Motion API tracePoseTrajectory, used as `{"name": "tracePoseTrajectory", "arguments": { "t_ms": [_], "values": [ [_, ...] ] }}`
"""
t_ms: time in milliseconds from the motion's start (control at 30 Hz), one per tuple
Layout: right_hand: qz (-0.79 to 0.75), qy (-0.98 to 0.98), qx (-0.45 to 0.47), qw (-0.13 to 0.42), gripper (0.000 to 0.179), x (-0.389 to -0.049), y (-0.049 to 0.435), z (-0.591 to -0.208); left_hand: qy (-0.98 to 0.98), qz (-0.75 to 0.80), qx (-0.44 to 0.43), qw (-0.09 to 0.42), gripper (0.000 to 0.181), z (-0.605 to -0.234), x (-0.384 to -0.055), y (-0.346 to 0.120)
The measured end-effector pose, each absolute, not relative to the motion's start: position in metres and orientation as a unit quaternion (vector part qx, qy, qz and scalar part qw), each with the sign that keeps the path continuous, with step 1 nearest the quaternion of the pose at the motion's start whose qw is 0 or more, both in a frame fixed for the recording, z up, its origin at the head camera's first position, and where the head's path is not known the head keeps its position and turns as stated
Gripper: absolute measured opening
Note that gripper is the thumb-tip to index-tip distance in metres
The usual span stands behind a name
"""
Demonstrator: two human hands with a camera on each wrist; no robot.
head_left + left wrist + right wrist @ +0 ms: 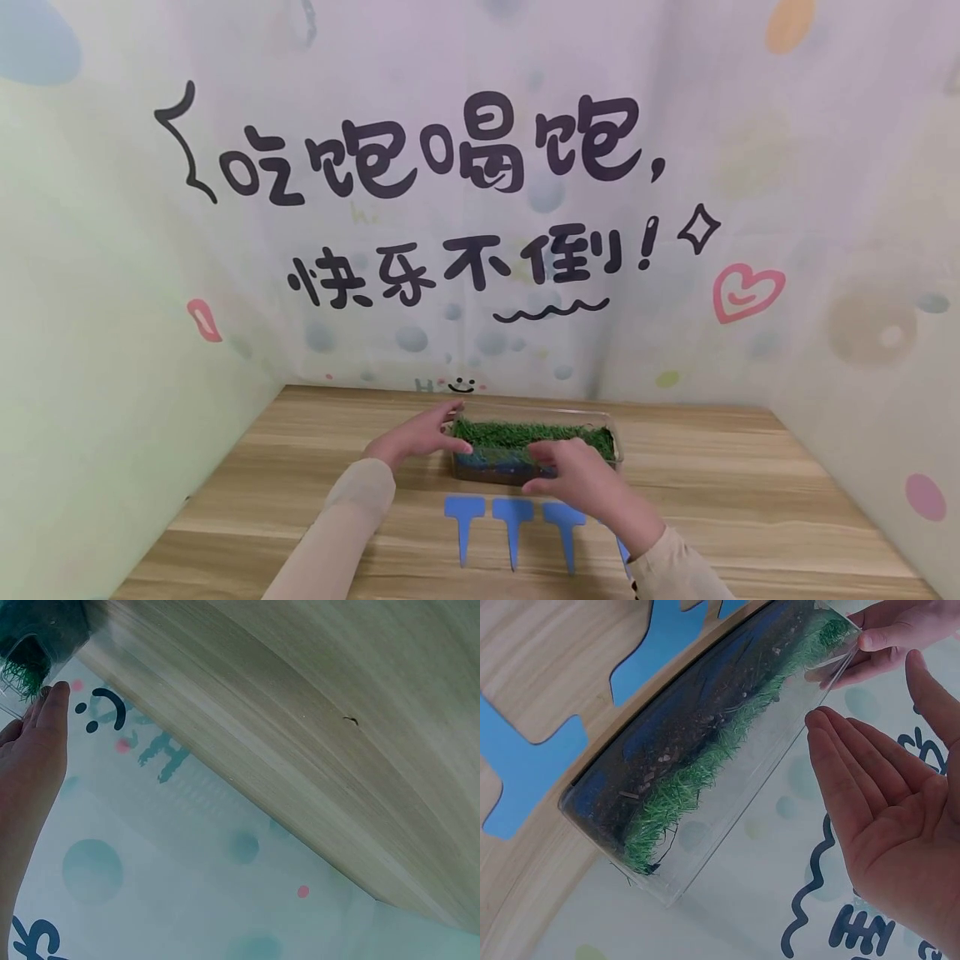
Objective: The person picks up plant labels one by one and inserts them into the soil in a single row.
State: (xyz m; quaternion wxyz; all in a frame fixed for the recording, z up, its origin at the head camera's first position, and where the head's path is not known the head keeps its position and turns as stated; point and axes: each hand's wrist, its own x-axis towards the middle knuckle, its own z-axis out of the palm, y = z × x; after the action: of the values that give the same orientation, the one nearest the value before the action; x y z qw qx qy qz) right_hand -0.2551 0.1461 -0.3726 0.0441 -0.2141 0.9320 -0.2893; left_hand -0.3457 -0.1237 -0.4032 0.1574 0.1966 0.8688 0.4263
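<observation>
A clear plastic box [495, 477] stands on the table, with dark soil [705, 712] and a strip of green artificial-looking grass [517, 433] inside. My left hand [420, 435] is at the box's left end with its fingers extended, the thumb near the front corner and the other fingers toward the back. The right wrist view also shows that hand [907, 634] against the box's far end; how firmly it touches is unclear. Over the front right side hovers my right hand [581, 482], its fingers straight and apart from the box, the palm [900, 825] bare.
Several blue T-shaped plant labels [513, 510] lie in a row on the wooden table [300, 467] before the box, the rightmost partly behind my right arm. A printed cloth backdrop [480, 350] rises behind the table and on both sides.
</observation>
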Motion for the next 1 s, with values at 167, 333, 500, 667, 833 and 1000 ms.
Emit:
{"name": "tracePoseTrajectory", "arguments": {
  "t_ms": [167, 333, 500, 667, 833, 1000],
  "values": [
    [-0.283, 0.933, -0.22, 0.043, 0.062, -0.2551, 0.1438, -0.3739, 0.865, 0.437, 0.19, 0.156, 0.085, -0.4049, -0.3473, -0.1239],
    [-0.283, 0.93, -0.233, 0.043, 0.06, -0.2551, 0.1419, -0.3751, 0.865, 0.439, 0.185, 0.158, 0.085, -0.4047, -0.3473, -0.1233],
    [-0.279, 0.929, -0.237, 0.044, 0.061, -0.2566, 0.1411, -0.3775, 0.864, 0.441, 0.185, 0.156, 0.085, -0.4045, -0.3473, -0.1223],
    [-0.269, 0.93, -0.245, 0.042, 0.06, -0.2585, 0.1398, -0.3809, 0.867, 0.435, 0.192, 0.15, 0.085, -0.4063, -0.3493, -0.1221],
    [-0.265, 0.931, -0.247, 0.043, 0.059, -0.2582, 0.1378, -0.3826, 0.869, 0.431, 0.193, 0.147, 0.085, -0.4069, -0.3495, -0.1222],
    [-0.267, 0.93, -0.25, 0.045, 0.059, -0.2567, 0.1365, -0.382, 0.87, 0.429, 0.194, 0.147, 0.085, -0.4057, -0.3487, -0.1217]
  ]
}}
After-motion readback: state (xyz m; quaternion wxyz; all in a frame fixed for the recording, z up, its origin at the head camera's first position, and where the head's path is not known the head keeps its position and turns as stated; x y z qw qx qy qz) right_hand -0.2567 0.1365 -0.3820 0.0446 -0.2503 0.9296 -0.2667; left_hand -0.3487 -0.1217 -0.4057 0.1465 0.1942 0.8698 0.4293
